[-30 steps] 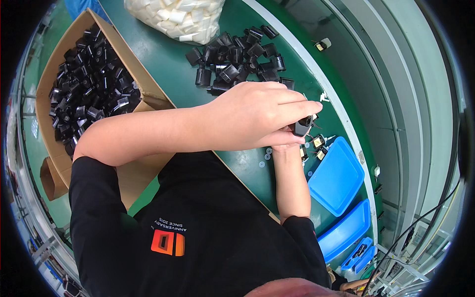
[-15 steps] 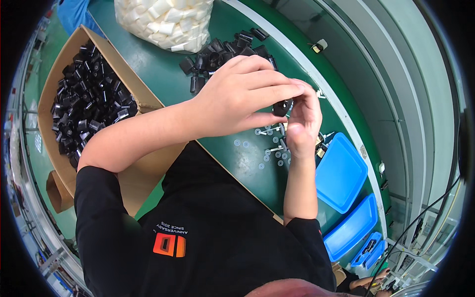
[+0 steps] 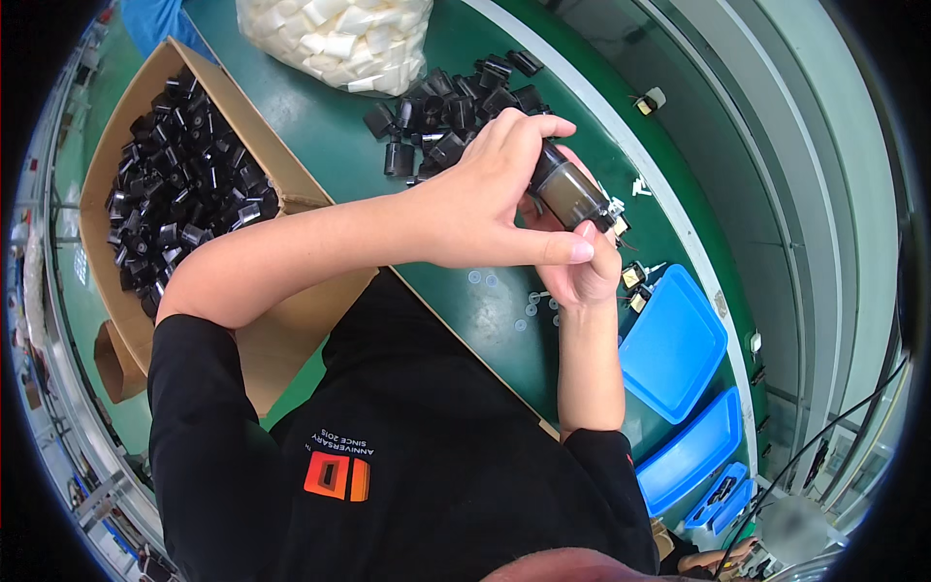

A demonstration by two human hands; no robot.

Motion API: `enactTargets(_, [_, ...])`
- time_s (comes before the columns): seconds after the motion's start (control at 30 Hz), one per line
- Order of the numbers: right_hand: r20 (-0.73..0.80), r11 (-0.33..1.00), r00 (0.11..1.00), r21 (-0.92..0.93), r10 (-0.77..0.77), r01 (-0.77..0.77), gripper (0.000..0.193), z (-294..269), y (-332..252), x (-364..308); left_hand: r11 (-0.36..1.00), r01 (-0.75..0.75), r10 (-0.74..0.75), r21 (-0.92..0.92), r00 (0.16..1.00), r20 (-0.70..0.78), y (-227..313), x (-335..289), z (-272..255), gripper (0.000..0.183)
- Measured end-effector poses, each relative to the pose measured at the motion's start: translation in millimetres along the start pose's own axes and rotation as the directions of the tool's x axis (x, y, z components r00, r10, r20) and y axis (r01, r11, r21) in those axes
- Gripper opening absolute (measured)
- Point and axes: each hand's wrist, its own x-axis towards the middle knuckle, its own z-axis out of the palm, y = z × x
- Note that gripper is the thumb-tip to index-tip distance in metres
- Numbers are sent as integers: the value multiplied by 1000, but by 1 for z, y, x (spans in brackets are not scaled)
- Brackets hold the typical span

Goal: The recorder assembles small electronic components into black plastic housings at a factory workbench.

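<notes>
A black cylindrical plastic part (image 3: 570,191), smoky and see-through along its side, lies tilted between my two hands. My left hand (image 3: 490,209) comes over it from the left, fingers bent at its far end and thumb stretched along its near end. Beneath and to the right, my right hand (image 3: 590,274) grips the same part, thumb tip at its near end; most of its fingers are hidden behind the part and my left hand. Small clear washers (image 3: 492,281) lie on the green table below my hands. A heap of similar black parts (image 3: 456,107) lies beyond my left hand.
A cardboard box (image 3: 247,116) full of black parts stands at the left. At the back is a clear bag of white pieces (image 3: 339,44). Blue trays (image 3: 676,344) line the right side, near small pale-and-black components (image 3: 635,276). Another person's hand (image 3: 742,550) shows at lower right.
The black part has turned and come into fuller view between my hands. My left fingers have lifted off my right fingertips, and its thumb has moved to the part's near end.
</notes>
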Motion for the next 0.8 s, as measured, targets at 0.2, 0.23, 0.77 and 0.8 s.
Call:
enactTargets(0.2, [-61,993,991,-7,-120,120,71,4,15,-4,989,-111,112,98,994,-1,-1,-2,4,76])
enactTargets(0.23, [-73,991,988,-1,-132,133,69,3,13,-5,988,-133,134,75,991,0,0,0,5,73])
enactTargets(0.77, [-279,-468,767,-656,-578,-592,48,-247,-212,-14,848,6,47,530,995,-86,23,-38,-95,71])
enactTargets(0.8, [-326,-462,744,-620,-583,-634,49,-262,-219,-18,808,35,66,588,987,-149,14,-54,-113,62])
